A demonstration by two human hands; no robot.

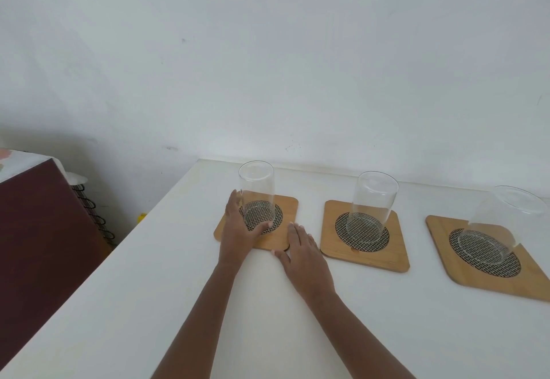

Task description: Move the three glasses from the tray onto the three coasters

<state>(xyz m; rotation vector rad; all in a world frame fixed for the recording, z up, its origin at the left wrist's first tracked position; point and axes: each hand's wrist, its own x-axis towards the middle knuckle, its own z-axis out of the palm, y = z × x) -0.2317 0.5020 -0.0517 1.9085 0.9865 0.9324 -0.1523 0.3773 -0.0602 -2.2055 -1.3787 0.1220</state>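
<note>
Clear left glass (256,197) | inside left hand (238,231) curl | on coaster (276,240)

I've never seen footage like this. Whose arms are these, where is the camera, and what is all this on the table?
There is no machine here. A person wears a camera on the head, looking forward and down, so the arms are their own. On the white table lie three wooden coasters, each with a clear glass standing on it: left glass, middle glass, right glass. The left hand curls around the left glass on its coaster. The right hand rests flat on the table, holding nothing. No tray is in view.
</note>
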